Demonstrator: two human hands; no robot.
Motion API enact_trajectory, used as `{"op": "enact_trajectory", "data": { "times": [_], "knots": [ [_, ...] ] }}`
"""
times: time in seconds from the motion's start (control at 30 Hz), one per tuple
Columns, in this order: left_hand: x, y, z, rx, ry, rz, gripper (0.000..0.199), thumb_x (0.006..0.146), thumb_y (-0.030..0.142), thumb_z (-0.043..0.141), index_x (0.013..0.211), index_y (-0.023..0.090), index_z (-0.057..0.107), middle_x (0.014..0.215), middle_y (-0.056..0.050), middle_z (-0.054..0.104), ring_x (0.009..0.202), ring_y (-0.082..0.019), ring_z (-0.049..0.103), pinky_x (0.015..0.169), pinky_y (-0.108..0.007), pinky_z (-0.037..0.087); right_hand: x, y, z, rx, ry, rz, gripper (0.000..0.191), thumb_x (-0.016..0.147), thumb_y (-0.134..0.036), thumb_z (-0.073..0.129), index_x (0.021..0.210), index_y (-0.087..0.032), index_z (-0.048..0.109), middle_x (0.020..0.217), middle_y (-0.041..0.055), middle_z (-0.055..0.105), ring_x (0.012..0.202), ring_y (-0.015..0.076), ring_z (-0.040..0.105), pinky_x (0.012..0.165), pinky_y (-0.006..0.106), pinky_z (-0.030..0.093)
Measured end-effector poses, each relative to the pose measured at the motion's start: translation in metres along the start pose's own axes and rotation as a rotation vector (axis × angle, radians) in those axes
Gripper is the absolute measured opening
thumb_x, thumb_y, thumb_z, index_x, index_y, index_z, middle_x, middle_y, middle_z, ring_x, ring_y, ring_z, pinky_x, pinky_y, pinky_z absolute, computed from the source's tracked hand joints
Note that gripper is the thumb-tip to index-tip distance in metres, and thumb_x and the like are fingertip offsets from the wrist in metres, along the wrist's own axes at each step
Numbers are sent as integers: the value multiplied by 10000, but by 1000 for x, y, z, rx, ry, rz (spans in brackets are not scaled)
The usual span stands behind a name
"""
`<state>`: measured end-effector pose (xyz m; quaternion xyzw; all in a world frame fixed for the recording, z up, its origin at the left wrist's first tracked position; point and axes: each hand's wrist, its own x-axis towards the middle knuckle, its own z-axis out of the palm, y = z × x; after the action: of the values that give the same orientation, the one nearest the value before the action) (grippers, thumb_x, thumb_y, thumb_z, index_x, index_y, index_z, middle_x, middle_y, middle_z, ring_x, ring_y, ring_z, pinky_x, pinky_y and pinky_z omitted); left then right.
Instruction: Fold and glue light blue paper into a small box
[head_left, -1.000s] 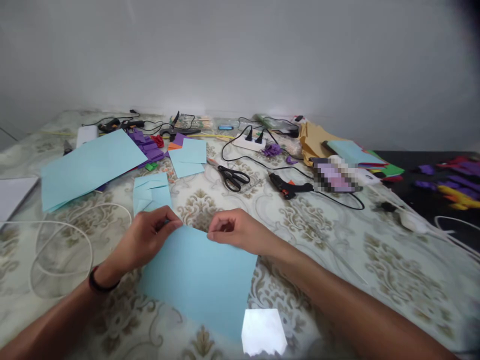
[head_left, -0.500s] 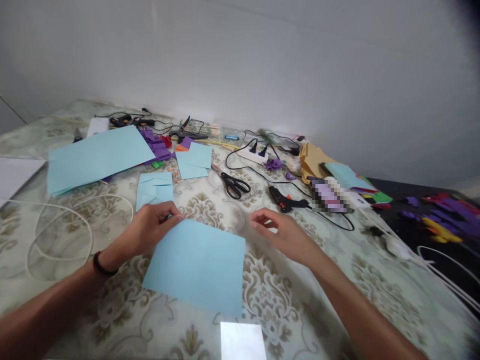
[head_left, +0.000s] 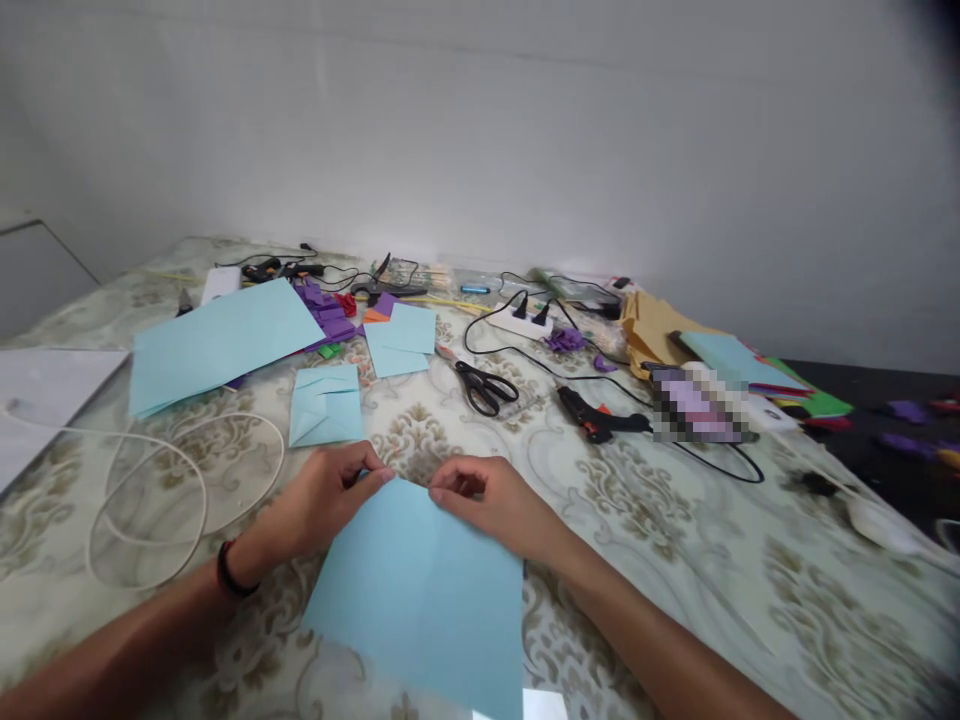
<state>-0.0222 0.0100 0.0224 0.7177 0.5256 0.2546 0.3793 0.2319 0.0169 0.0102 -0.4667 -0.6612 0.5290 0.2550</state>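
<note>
A light blue sheet of paper [head_left: 427, 600] tilts toward me over the patterned tablecloth. My left hand [head_left: 330, 500] pinches its upper left corner between thumb and fingers. Along the same top edge, a little to the right, my right hand [head_left: 495, 505] also pinches the sheet, thumb in front and fingers behind. Just beyond my left hand lies a folded light blue paper piece [head_left: 325, 412]. Black-handled scissors [head_left: 486, 388] rest past my right hand. Partly covered by the sheet's lower edge is a small white piece [head_left: 546, 705].
Large blue sheets [head_left: 225, 345] lie at the left beside a looped white cable [head_left: 201, 500]. A black glue gun [head_left: 596, 415] is to the right, near a white power strip [head_left: 517, 320] and a blurred-out phone [head_left: 697, 405]. Purple paper strips [head_left: 326, 312] are heaped at the back.
My right hand has moved left and taken hold of the sheet's top edge. The sheet is now gripped by both hands, and the camera view has shifted slightly.
</note>
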Motion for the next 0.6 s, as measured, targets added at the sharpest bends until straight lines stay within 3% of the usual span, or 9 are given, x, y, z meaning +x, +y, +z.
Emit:
{"op": "enact_trajectory", "data": {
  "times": [0.2,0.3,0.4,0.6],
  "knots": [
    [0,-6,6,27,-189,132,183,967,315,670,1013,249,835,991,-13,843,897,-188,758,771,-254,530,-5,3,8,-29,-76,-7,45,783,-219,735,774,-175,729,680,-21,647,625,124,543,582,233,417],
    [-2,-8,13,60,-224,216,152,957,267,694,980,253,844,958,-8,848,865,-177,761,808,-258,536,-7,2,15,-64,-84,-69,32,753,-152,710,748,-181,721,658,-36,631,597,110,524,559,220,396],
    [-5,-3,15,75,-220,263,167,954,215,675,908,240,833,860,3,828,774,-153,735,776,-246,534,-9,-1,20,-65,-91,-89,92,719,-103,689,741,-188,716,643,-50,625,584,102,515,553,212,384],
    [-4,8,0,1,-149,169,157,930,267,682,865,233,821,833,-10,813,758,-174,727,724,-254,551,-12,-7,6,-14,-80,-39,79,726,-126,667,744,-194,703,670,-38,642,619,116,541,573,214,411]
  ]
}}
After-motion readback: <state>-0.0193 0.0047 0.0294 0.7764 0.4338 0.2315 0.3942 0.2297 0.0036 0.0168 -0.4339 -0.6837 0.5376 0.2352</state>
